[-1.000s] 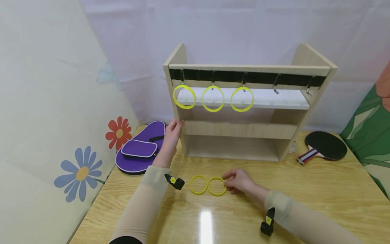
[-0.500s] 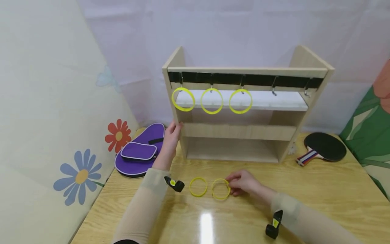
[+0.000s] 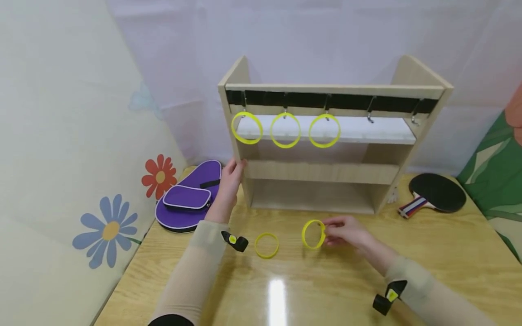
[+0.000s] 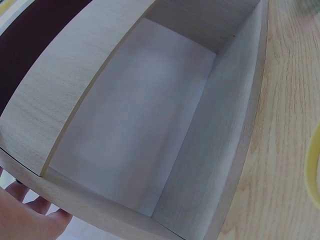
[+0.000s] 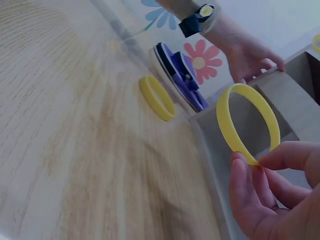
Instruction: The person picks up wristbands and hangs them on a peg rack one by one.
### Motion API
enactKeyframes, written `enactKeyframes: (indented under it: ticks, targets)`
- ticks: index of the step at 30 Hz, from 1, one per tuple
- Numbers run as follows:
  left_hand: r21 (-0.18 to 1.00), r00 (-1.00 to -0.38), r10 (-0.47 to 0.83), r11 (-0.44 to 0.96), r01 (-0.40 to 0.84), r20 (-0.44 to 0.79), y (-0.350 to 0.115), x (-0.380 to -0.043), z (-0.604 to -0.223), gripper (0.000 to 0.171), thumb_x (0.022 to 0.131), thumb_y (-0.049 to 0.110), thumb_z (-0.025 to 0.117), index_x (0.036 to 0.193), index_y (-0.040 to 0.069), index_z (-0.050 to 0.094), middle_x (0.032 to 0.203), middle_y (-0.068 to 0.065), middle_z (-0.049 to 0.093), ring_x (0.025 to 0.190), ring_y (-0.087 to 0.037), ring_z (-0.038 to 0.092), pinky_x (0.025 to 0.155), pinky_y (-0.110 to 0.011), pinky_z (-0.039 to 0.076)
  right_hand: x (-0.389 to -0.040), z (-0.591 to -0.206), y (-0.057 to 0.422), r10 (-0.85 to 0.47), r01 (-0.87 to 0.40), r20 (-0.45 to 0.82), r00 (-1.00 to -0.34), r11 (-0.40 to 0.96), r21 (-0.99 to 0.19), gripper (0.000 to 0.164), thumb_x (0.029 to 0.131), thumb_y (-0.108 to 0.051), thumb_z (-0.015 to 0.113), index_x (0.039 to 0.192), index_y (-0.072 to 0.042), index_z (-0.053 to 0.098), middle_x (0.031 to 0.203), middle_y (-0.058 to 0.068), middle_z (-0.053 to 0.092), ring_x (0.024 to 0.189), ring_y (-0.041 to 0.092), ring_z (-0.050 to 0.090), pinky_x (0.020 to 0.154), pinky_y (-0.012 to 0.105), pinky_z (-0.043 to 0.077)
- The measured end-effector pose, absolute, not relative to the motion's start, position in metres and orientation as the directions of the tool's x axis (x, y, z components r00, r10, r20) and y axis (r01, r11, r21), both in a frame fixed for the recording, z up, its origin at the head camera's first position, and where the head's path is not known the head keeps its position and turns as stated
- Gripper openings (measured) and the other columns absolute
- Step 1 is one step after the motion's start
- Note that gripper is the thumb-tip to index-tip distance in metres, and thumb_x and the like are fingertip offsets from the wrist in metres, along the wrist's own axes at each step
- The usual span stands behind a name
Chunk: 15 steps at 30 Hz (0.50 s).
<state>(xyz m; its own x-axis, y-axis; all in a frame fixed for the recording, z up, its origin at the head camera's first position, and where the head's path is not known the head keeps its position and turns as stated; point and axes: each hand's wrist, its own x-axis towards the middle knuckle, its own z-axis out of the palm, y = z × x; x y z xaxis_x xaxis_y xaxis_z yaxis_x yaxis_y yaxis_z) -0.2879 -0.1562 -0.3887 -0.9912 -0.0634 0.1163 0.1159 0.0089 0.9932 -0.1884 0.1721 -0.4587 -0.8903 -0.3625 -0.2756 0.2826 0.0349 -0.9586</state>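
My right hand (image 3: 346, 232) pinches a yellow silicone wristband (image 5: 227, 122) between thumb and fingertips, its loop standing upright above the table. A second yellow wristband (image 3: 267, 246) lies on the wood to the left. At the small wooden shelf (image 3: 322, 172), my left hand (image 3: 231, 181) grips the left side panel; in the left wrist view its fingers (image 4: 37, 205) lie against the panel's outer face. Three more yellow wristbands hang from the shelf's left, second and middle metal hooks, among them the middle wristband (image 3: 324, 131). The two right hooks, including the fourth hook (image 3: 370, 117), carry nothing.
A purple paddle case (image 3: 185, 203) lies left of the shelf, close to the left arm. To the right of the shelf rests a black table tennis paddle (image 3: 438, 192). A pale cloth (image 3: 326, 36) hangs behind, and flower-printed wall covering (image 3: 110, 231) stands at the left.
My right hand has drawn one wristband away from the other on the table, then lifted it up and to the right, turning it upright. The left hand has stayed at the shelf.
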Motion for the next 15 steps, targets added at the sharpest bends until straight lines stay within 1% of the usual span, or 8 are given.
enactKeyframes:
  ticks: [1, 3, 5, 7, 9, 12, 13, 15]
  targets:
    - [0.993, -0.991, -0.063, 0.013, 0.116, 0.117, -0.156, -0.288, -0.388, 0.046, 0.101, 0.023, 0.046, 0.146, 0.013, 0.048, 0.137, -0.017, 0.055, 0.113, -0.019, 0.052, 0.104, -0.04, 0.04, -0.189, -0.458, 0.177, -0.365, 0.277, -0.266, -0.892, 0.022, -0.961, 0.035, 0.089, -0.004, 0.064, 0.121, 0.009, 0.061, 0.083, -0.001, 0.069, 0.071, 0.01, 0.07, 0.068, 0.025, 0.058]
    - [0.993, -0.991, -0.061, 0.012, 0.116, 0.116, -0.155, -0.288, -0.388, 0.047, 0.101, 0.023, 0.046, 0.146, 0.013, 0.048, 0.137, -0.017, 0.054, 0.113, -0.019, 0.051, 0.105, -0.04, 0.04, -0.188, -0.454, 0.184, -0.362, 0.271, -0.255, -0.896, 0.008, -0.963, 0.036, 0.089, -0.005, 0.065, 0.122, 0.009, 0.06, 0.083, -0.001, 0.071, 0.072, 0.01, 0.07, 0.069, 0.025, 0.059]
    - [0.993, -0.991, -0.063, 0.009, 0.116, 0.117, -0.156, -0.288, -0.388, 0.046, 0.101, 0.022, 0.045, 0.146, 0.013, 0.048, 0.137, -0.017, 0.055, 0.112, -0.019, 0.052, 0.104, -0.04, 0.04, -0.186, -0.446, 0.186, -0.341, 0.264, -0.245, -0.907, -0.009, -0.964, 0.041, 0.09, -0.002, 0.062, 0.126, 0.016, 0.054, 0.081, -0.001, 0.07, 0.071, 0.01, 0.07, 0.069, 0.024, 0.058]
    - [0.994, -0.991, -0.066, 0.009, 0.113, 0.114, -0.156, -0.288, -0.388, 0.045, 0.101, 0.022, 0.045, 0.146, 0.014, 0.049, 0.136, -0.017, 0.055, 0.111, -0.019, 0.052, 0.103, -0.038, 0.041, -0.183, -0.437, 0.188, -0.318, 0.241, -0.218, -0.923, -0.035, -0.97, 0.049, 0.09, 0.001, 0.058, 0.13, 0.025, 0.042, 0.081, 0.0, 0.069, 0.07, 0.009, 0.069, 0.068, 0.024, 0.058]
    - [0.993, -0.991, -0.069, 0.008, 0.115, 0.115, -0.156, -0.288, -0.388, 0.045, 0.101, 0.022, 0.045, 0.146, 0.014, 0.048, 0.135, -0.016, 0.056, 0.11, -0.018, 0.053, 0.103, -0.038, 0.041, -0.181, -0.429, 0.19, -0.283, 0.226, -0.202, -0.938, -0.052, -0.973, 0.049, 0.092, 0.005, 0.054, 0.132, 0.027, 0.038, 0.082, -0.002, 0.069, 0.07, 0.009, 0.069, 0.069, 0.023, 0.058]
    - [0.993, -0.99, -0.072, 0.006, 0.12, 0.12, -0.155, -0.289, -0.388, 0.046, 0.101, 0.022, 0.046, 0.146, 0.014, 0.048, 0.135, -0.017, 0.056, 0.109, -0.016, 0.053, 0.104, -0.038, 0.04, -0.18, -0.419, 0.195, -0.24, 0.199, -0.174, -0.955, -0.088, -0.976, 0.042, 0.093, 0.008, 0.052, 0.13, 0.026, 0.041, 0.085, -0.002, 0.068, 0.071, 0.009, 0.07, 0.07, 0.023, 0.058]
    - [0.993, -0.99, -0.073, 0.003, 0.122, 0.122, -0.155, -0.289, -0.388, 0.046, 0.101, 0.022, 0.046, 0.146, 0.014, 0.049, 0.135, -0.017, 0.056, 0.109, -0.016, 0.053, 0.104, -0.039, 0.04, -0.18, -0.416, 0.198, -0.232, 0.194, -0.166, -0.958, -0.103, -0.976, 0.039, 0.093, 0.009, 0.052, 0.129, 0.024, 0.044, 0.086, -0.002, 0.068, 0.072, 0.009, 0.07, 0.07, 0.023, 0.058]
    - [0.992, -0.989, -0.074, -0.006, 0.125, 0.125, -0.154, -0.288, -0.388, 0.046, 0.1, 0.021, 0.046, 0.145, 0.013, 0.049, 0.134, -0.018, 0.056, 0.108, -0.016, 0.053, 0.103, -0.039, 0.041, -0.18, -0.411, 0.203, -0.222, 0.188, -0.155, -0.963, -0.135, -0.973, 0.03, 0.094, 0.009, 0.052, 0.123, 0.015, 0.054, 0.086, -0.002, 0.069, 0.074, 0.009, 0.07, 0.071, 0.022, 0.058]
